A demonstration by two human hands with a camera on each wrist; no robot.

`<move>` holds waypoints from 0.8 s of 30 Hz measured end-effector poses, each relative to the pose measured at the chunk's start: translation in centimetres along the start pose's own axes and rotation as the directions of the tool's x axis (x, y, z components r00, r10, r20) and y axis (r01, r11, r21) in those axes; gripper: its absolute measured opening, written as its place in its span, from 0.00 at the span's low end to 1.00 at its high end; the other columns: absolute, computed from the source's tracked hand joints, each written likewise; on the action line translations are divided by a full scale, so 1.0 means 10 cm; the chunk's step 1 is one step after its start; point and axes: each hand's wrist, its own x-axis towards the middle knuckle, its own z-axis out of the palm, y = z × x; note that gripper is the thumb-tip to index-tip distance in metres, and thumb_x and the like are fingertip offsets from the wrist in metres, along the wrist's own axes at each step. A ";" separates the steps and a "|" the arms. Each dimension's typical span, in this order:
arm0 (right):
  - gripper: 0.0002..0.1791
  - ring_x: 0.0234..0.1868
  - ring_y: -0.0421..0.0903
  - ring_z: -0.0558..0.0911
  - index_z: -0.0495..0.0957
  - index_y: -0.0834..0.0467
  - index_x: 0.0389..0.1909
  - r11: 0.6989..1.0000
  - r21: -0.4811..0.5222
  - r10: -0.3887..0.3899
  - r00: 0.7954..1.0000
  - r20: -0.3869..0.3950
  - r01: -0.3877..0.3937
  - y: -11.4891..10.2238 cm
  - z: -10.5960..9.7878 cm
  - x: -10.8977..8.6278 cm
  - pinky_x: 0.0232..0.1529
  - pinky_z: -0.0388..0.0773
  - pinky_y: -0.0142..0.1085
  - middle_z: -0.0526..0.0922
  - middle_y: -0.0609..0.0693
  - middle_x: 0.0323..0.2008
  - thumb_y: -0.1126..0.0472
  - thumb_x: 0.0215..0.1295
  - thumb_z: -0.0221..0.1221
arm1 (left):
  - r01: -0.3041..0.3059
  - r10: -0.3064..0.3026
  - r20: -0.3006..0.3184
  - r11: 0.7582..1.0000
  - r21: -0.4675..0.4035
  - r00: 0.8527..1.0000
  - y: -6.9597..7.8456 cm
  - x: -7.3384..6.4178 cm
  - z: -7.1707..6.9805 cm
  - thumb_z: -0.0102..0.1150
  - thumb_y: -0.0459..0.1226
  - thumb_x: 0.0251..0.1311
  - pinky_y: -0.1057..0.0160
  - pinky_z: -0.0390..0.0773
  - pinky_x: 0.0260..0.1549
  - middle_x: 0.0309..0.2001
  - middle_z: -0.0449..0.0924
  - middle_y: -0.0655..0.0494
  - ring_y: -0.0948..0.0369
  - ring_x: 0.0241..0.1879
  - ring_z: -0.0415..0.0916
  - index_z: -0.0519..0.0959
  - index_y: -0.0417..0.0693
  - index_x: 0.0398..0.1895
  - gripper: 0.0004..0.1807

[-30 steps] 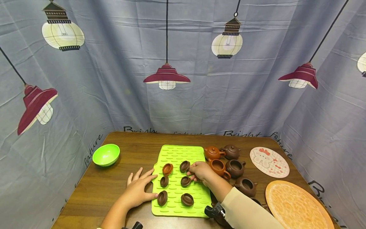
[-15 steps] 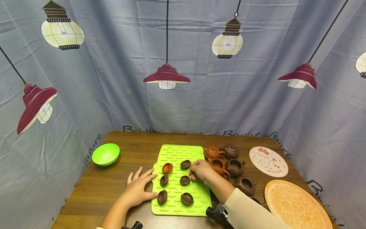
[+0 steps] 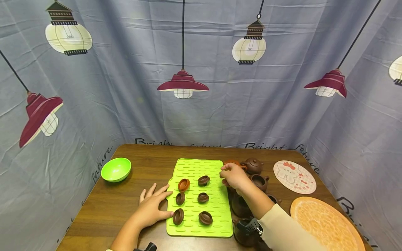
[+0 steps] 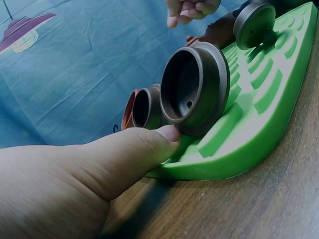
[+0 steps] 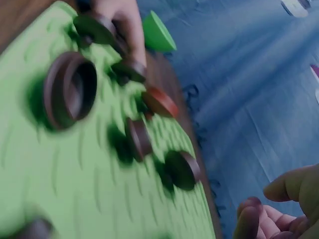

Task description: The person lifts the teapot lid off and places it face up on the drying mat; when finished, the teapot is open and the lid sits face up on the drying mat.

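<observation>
Several small teapot lids lie knob-down on a lime-green mat [image 3: 198,169]: a reddish lid [image 3: 184,185] and dark brown ones, including a back right lid [image 3: 203,180] and a front left lid [image 3: 178,216]. My left hand [image 3: 152,208] rests spread at the mat's left edge, its thumb tip right by the front left lid, also large in the left wrist view as a dark lid [image 4: 192,89]. Over the mat's right edge hovers my right hand [image 3: 236,178], fingers loosely bent, thumb apart from them. Beneath and behind it stand teapots, partly hidden, among them a lidded brown teapot [image 3: 253,166].
An open brown teapot [image 3: 259,182] and more teapots stand along the mat's right side, partly under the right forearm. A green bowl [image 3: 116,169] sits at the back left. To the right lie a round rabbit-print mat [image 3: 294,177] and an orange-tan round mat [image 3: 326,223].
My right hand has let go of the back right brown lid and moved right and up, over the teapots. That lid has tipped flatter onto the mat. The left hand stays put.
</observation>
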 end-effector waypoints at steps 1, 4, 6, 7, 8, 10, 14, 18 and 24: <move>0.14 0.39 0.58 0.84 0.75 0.64 0.57 1.000 -0.008 -0.002 1.000 -0.010 0.002 0.01 -0.06 0.03 0.41 0.85 0.47 0.82 0.62 0.47 0.62 0.77 0.54 | 0.000 0.000 0.001 1.000 0.000 1.000 0.00 0.00 0.00 0.77 0.62 0.51 0.24 0.31 0.72 0.81 0.62 0.60 0.36 0.83 0.41 0.76 0.63 0.73 0.44; 0.14 0.39 0.55 0.83 0.75 0.64 0.57 0.999 -0.033 -0.005 0.999 -0.040 0.003 0.04 -0.23 0.10 0.40 0.84 0.44 0.81 0.63 0.49 0.61 0.78 0.54 | 0.001 -0.001 0.003 1.000 0.002 1.000 0.00 0.00 0.00 0.77 0.62 0.51 0.25 0.30 0.72 0.81 0.62 0.60 0.36 0.83 0.41 0.76 0.63 0.73 0.45; 0.13 0.38 0.54 0.82 0.75 0.64 0.56 0.998 -0.057 -0.009 0.998 -0.062 0.005 0.06 -0.33 0.13 0.39 0.83 0.44 0.80 0.64 0.49 0.61 0.77 0.54 | 0.003 -0.003 0.002 1.000 0.002 1.000 0.00 0.00 0.00 0.77 0.62 0.51 0.25 0.30 0.72 0.81 0.62 0.60 0.37 0.83 0.41 0.76 0.63 0.73 0.44; 0.13 0.38 0.53 0.82 0.75 0.63 0.56 0.997 -0.071 -0.016 0.998 -0.067 0.011 0.07 -0.37 0.16 0.39 0.83 0.44 0.81 0.64 0.48 0.62 0.76 0.54 | 0.004 -0.004 0.002 1.000 0.002 1.000 0.00 0.00 0.00 0.77 0.62 0.51 0.25 0.30 0.72 0.81 0.62 0.60 0.37 0.83 0.41 0.76 0.63 0.73 0.44; 0.14 0.38 0.53 0.82 0.75 0.64 0.56 0.996 -0.084 -0.022 0.997 -0.075 0.016 0.08 -0.41 0.17 0.40 0.84 0.45 0.81 0.63 0.48 0.62 0.77 0.54 | 0.005 -0.005 0.002 1.000 0.001 1.000 0.00 0.00 0.00 0.77 0.62 0.51 0.25 0.30 0.72 0.81 0.62 0.60 0.37 0.83 0.41 0.76 0.63 0.73 0.44; 0.13 0.37 0.53 0.81 0.75 0.64 0.55 0.993 -0.114 -0.039 0.995 -0.092 0.028 0.11 -0.48 0.20 0.39 0.84 0.45 0.81 0.62 0.45 0.62 0.76 0.54 | 0.006 -0.006 0.001 1.000 0.000 1.000 0.00 0.00 0.00 0.77 0.62 0.51 0.24 0.30 0.72 0.81 0.62 0.60 0.37 0.83 0.41 0.76 0.64 0.73 0.44; 0.16 0.36 0.52 0.81 0.75 0.65 0.57 0.989 -0.140 -0.069 0.989 -0.129 0.051 0.18 -0.57 0.29 0.35 0.82 0.41 0.80 0.59 0.40 0.62 0.74 0.56 | 0.012 -0.012 0.006 1.000 -0.005 1.000 0.00 0.00 -0.01 0.77 0.62 0.51 0.24 0.29 0.72 0.81 0.61 0.60 0.37 0.83 0.41 0.76 0.65 0.73 0.44; 0.17 0.36 0.53 0.81 0.74 0.66 0.59 0.987 -0.143 -0.091 0.984 -0.153 0.069 0.25 -0.61 0.39 0.32 0.79 0.37 0.79 0.57 0.39 0.64 0.73 0.58 | 0.014 -0.014 0.003 1.000 -0.004 1.000 0.01 -0.01 -0.02 0.77 0.62 0.51 0.24 0.30 0.72 0.81 0.62 0.60 0.37 0.83 0.41 0.76 0.64 0.73 0.44; 0.16 0.38 0.51 0.82 0.75 0.64 0.57 0.968 -0.239 -0.115 0.979 -0.166 0.073 0.28 -0.60 0.48 0.34 0.78 0.36 0.81 0.58 0.43 0.62 0.73 0.61 | 0.007 -0.007 -0.001 1.000 -0.004 1.000 0.02 -0.01 -0.01 0.77 0.61 0.51 0.24 0.30 0.72 0.81 0.62 0.60 0.36 0.83 0.42 0.76 0.63 0.72 0.44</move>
